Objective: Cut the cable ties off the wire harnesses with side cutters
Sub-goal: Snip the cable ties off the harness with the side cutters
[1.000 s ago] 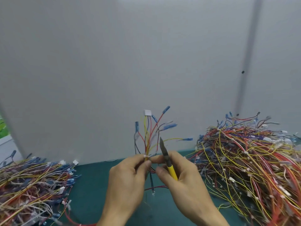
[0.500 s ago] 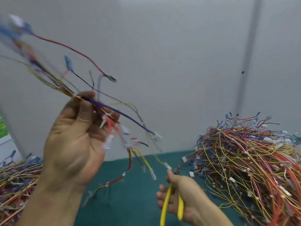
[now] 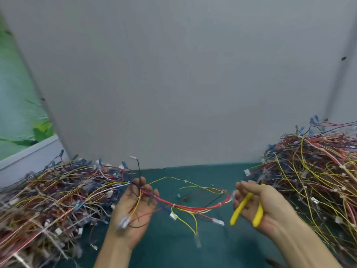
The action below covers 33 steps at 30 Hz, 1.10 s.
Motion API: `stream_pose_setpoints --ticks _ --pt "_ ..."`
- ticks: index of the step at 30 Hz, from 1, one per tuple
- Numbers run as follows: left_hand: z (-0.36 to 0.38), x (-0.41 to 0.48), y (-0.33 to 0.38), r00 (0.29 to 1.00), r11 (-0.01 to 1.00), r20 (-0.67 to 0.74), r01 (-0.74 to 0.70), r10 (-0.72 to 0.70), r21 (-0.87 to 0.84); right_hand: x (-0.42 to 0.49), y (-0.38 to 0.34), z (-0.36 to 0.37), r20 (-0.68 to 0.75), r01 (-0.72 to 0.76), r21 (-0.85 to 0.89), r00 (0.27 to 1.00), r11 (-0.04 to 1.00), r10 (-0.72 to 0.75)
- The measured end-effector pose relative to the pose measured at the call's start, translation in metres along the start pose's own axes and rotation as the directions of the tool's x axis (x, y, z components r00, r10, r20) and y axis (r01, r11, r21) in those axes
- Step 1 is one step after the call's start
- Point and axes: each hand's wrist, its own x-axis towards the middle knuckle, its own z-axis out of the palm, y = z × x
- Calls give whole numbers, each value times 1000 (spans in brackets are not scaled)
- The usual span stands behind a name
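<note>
Right, the grey wall panel (image 3: 173,74) is filling the whole upper part of the view, and below it the green table (image 3: 212,248) is stretching across the bottom. On the right a big tangled pile of harnesses (image 3: 313,182) is sitting against the panel, red, yellow and orange wires going every way. On the left a second pile (image 3: 48,200) is lying lower and flatter, spreading towards the near edge.

Between the two piles, one harness (image 3: 193,207) is hanging in the air above the table, sagging in a shallow curve from hand to hand, loose yellow and red branches dangling off it with white connectors at their tips.

The left hand (image 3: 133,213) is lying palm up beside the left pile, fingers half curled round one end of the harness, though blur is smearing the exact grip. The right hand (image 3: 270,202) is holding the side cutters (image 3: 239,207), fingers wrapping the two yellow handles, which are pointing down towards the camera, while its fingertips are meeting the harness's other end.

A white cable tie (image 3: 173,205) is sitting on the red bundle near the middle, and another tie (image 3: 219,204) is sitting closer to the right hand.
</note>
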Motion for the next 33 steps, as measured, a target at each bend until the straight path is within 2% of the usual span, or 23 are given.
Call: stream_pose_setpoints --ticks 2,4,9,13,16,18,20,23,28,29,33 --pt "-3 -4 -3 999 997 -23 31 -33 -66 3 -1 -4 -85 97 -123 991 988 -108" --pt "-1 -6 -7 998 997 -39 37 -39 -63 3 0 -6 -106 185 -268 970 946 -219" --pt "15 -10 -11 992 997 -103 73 -73 -8 -4 12 3 31 370 -518 909 771 -416" --pt "26 -18 -21 992 994 -95 91 -84 65 -18 24 14 316 553 -690 810 467 -493" --pt "40 -23 -32 990 984 -93 114 -101 138 -30 38 23 525 665 -719 710 202 -469" --pt "50 -26 -38 991 983 -67 128 -120 129 -33 48 27 600 701 -706 670 105 -437" --pt "58 -28 -42 990 987 -31 142 -140 74 -33 58 28 638 724 -685 653 88 -409" --pt "66 -27 -43 986 983 -33 163 -161 81 -29 61 27 642 730 -678 642 81 -420" --pt "74 -27 -37 976 977 -97 204 -196 70 -28 54 27 638 744 -605 666 283 -386" --pt "75 -27 -36 973 974 -121 209 -198 83 -28 53 27 637 745 -598 666 297 -388" --pt "76 -27 -34 969 961 -155 217 -191 174 -23 55 24 624 766 -615 619 189 -477"
